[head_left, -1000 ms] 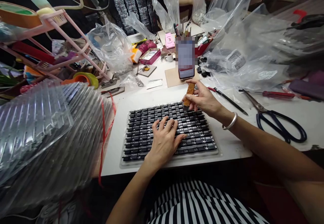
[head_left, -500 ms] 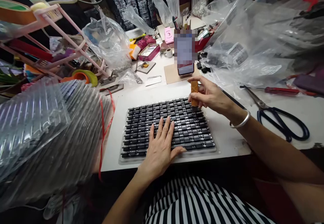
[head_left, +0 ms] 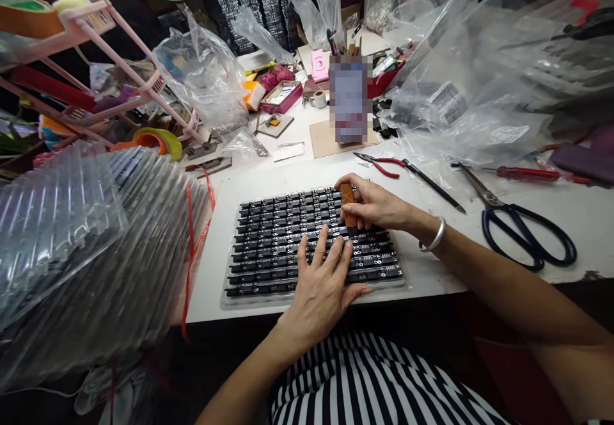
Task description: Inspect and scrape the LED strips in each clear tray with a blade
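A clear plastic tray (head_left: 407,282) holds rows of small black electronic parts (head_left: 268,233) on the white table. My left hand (head_left: 322,278) lies over the near middle of these rows, fingers spread and stretched out. Above the right part of the tray, my right hand (head_left: 371,204) pinches an upright orange-brown block (head_left: 348,204) between thumb and fingers. The block's dark lower end is down at the rows; whether it touches them I cannot tell.
Red-handled pliers (head_left: 384,164), a thin black tool (head_left: 434,185) and large scissors (head_left: 522,226) lie to the right. Stacked clear plastic trays (head_left: 110,265) and a red ribbon (head_left: 192,252) are at the left. Behind stand a phone (head_left: 349,102) and plastic bags (head_left: 460,105).
My right hand has moved left and nearer to me with the orange-brown block, leaving the pliers in view. My left hand has slid slightly right over the rows.
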The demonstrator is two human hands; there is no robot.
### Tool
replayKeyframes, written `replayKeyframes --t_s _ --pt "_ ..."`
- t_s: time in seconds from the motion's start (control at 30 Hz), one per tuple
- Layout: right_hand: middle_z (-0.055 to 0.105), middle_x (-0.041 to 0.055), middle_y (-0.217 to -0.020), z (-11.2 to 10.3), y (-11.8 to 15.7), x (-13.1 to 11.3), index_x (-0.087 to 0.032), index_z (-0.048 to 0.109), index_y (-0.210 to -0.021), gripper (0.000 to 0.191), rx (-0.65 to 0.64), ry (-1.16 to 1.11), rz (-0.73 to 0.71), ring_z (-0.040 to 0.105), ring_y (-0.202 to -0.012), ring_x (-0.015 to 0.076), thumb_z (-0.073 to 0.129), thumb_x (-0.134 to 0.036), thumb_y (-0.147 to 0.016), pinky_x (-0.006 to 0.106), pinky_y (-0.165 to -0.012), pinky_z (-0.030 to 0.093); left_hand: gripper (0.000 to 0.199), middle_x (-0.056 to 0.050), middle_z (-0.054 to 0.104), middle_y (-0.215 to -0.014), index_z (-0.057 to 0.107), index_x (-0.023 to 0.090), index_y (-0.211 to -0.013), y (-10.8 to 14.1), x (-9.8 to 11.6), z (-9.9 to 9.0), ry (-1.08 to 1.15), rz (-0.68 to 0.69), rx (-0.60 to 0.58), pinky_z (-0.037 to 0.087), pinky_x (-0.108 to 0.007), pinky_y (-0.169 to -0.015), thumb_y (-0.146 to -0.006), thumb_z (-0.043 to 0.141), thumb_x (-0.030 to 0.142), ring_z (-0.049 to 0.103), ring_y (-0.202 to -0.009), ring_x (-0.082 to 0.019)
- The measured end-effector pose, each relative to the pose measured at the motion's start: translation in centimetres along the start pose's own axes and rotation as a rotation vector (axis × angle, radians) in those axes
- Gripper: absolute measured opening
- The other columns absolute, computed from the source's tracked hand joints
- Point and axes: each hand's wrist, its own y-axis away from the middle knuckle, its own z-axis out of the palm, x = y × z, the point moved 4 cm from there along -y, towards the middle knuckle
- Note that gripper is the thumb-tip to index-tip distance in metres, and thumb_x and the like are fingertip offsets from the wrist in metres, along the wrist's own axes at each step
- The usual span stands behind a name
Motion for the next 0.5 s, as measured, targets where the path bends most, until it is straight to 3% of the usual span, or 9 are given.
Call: replayKeyframes --t_s 0.27,0.4,0.5 --pt "0.058 -0.0069 -0.059 -0.2 -0.5 0.6 -0.021 0.038 -0.103 0.028 -0.01 0.009 0.001 0.05 -0.038 0.0079 0.053 -0.012 -0.08 0.016 -0.032 0.039 0.059 -0.014 0.053 -0.137 0.046 0.01 -0.133 -0.3 0.2 0.2 0.007 0.018 0.012 0.02 -0.063 -0.111 -0.094 0.037 0.053 0.027 -0.14 -0.035" --pt "0.06 -0.0049 -0.061 -0.3 -0.5 0.8 -0.021 0.039 -0.105 0.03 -0.031 -0.061 -0.024 0.053 -0.042 0.0091 0.058 -0.02 -0.081 0.017 -0.035 0.041 0.059 -0.013 0.052 -0.138 0.047 0.011 -0.133 -0.2 0.1 0.0 0.044 0.005 -0.013 0.015 -0.061 -0.113 -0.093 0.038 0.054 0.025 -0.141 -0.033" --pt "0.064 -0.0011 -0.071 -0.8 -0.7 1.0 -0.021 0.039 -0.111 0.039 0.065 -0.178 -0.08 0.055 -0.046 0.0092 0.062 -0.029 -0.08 0.018 -0.037 0.042 0.06 -0.011 0.048 -0.142 0.045 0.015 -0.135 -0.4 -0.8 -0.6 0.081 -0.038 -0.016 0.018 -0.06 -0.113 -0.092 0.037 0.056 0.024 -0.142 -0.032"
